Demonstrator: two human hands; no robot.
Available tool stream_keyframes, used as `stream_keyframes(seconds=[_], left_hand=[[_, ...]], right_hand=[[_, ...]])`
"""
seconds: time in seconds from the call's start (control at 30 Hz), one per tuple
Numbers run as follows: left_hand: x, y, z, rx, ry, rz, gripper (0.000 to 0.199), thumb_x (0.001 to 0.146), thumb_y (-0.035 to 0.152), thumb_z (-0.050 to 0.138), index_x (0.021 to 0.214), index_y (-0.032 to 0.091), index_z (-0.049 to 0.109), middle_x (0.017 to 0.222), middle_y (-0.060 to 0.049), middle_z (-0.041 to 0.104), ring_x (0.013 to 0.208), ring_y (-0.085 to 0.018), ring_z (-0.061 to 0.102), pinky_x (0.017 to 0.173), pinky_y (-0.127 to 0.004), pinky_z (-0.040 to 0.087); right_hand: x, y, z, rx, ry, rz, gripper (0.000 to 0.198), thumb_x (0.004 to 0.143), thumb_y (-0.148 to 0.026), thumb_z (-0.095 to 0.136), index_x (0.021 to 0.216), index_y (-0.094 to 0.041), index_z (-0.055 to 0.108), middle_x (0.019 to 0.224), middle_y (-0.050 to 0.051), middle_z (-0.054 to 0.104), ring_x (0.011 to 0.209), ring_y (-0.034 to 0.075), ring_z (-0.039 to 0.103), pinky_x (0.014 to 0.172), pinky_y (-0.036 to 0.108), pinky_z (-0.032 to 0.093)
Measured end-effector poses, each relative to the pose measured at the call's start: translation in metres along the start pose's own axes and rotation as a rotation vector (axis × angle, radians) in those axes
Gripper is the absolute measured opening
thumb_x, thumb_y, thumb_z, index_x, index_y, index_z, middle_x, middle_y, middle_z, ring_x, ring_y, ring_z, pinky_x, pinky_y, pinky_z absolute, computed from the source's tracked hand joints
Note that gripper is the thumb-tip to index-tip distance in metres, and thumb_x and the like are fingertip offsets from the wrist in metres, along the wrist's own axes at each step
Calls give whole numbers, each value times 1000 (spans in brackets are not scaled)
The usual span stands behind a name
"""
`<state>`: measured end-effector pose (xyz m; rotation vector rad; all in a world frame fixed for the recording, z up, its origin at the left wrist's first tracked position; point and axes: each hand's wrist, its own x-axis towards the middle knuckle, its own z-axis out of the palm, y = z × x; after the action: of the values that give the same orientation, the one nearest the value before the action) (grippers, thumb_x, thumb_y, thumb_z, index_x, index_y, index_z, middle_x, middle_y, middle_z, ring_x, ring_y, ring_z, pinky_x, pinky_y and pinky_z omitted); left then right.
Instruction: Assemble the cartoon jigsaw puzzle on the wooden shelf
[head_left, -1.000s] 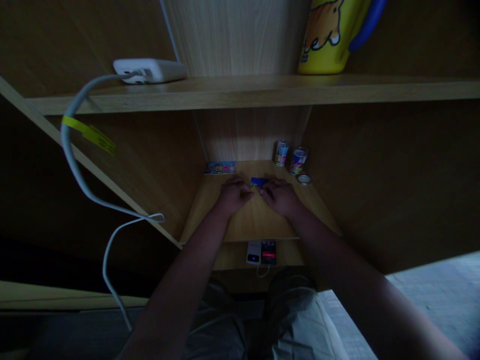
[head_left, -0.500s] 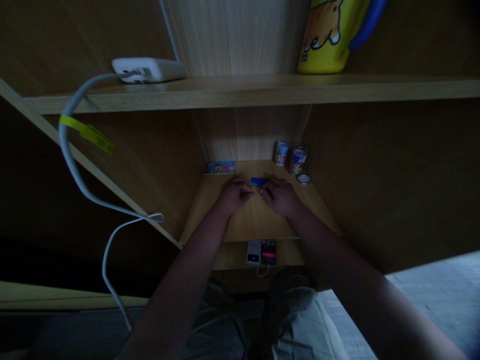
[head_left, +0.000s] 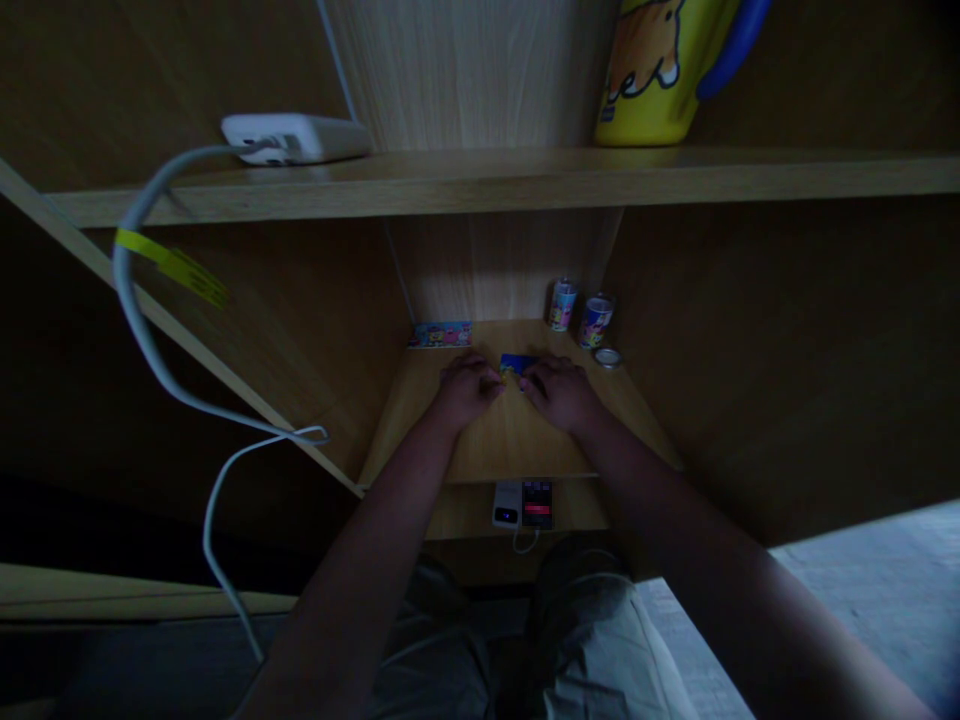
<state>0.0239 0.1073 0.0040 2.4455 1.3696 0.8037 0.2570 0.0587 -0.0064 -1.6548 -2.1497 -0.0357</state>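
On the lower wooden shelf lies a small flat blue picture (head_left: 516,362) with yellow along its lower part. My left hand (head_left: 469,388) is at its lower left corner, thumb and fingers brought together near a bit of yellow; whether a loose piece is between them is too small to see. My right hand (head_left: 559,390) covers the right side of the picture, its fingers curled down onto it and the thumb at the lower edge. A colourful cartoon picture strip (head_left: 441,335) lies flat behind my left hand.
Two small cartoon-printed cans (head_left: 562,306) stand at the back right, with a round metal lid (head_left: 607,358) in front. An upper shelf (head_left: 480,190) overhangs, bearing a white power bank (head_left: 300,138) with a drooping cable (head_left: 142,320) and a yellow mug (head_left: 645,90). Below sits a phone (head_left: 537,505).
My left fingers have shifted very slightly left. The right hand, the blue picture and the cans look the same.
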Motion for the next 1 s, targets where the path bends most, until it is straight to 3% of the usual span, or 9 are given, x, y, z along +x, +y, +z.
stream_keyframes(seconds=[0.8, 0.9, 1.0], left_hand=[[-2, 2, 2, 34, 9, 36, 4, 96, 29, 81, 98, 27, 84, 122, -7, 78, 125, -29, 69, 115, -48, 51], [-1, 1, -3, 32, 77, -25, 10, 100, 23, 74, 101, 26, 83, 120, -6, 80, 123, -27, 70, 115, -43, 52], [-1, -7, -14, 63, 191, -213, 19, 104, 19, 64, 111, 21, 82, 125, -12, 80, 124, -30, 71, 113, -45, 53]], right_hand=[[1, 1, 3, 10, 12, 0, 40, 115, -51, 50, 124, -23, 78, 135, 14, 74, 127, 33, 63, 105, 46, 45], [1, 2, 3, 14, 9, 2, 40, 115, -52, 50, 123, -24, 78, 135, 13, 75, 127, 33, 64, 105, 46, 45], [2, 3, 3, 35, 8, -5, 40, 115, -52, 50, 123, -25, 78, 135, 12, 75, 126, 32, 64, 105, 46, 45]])
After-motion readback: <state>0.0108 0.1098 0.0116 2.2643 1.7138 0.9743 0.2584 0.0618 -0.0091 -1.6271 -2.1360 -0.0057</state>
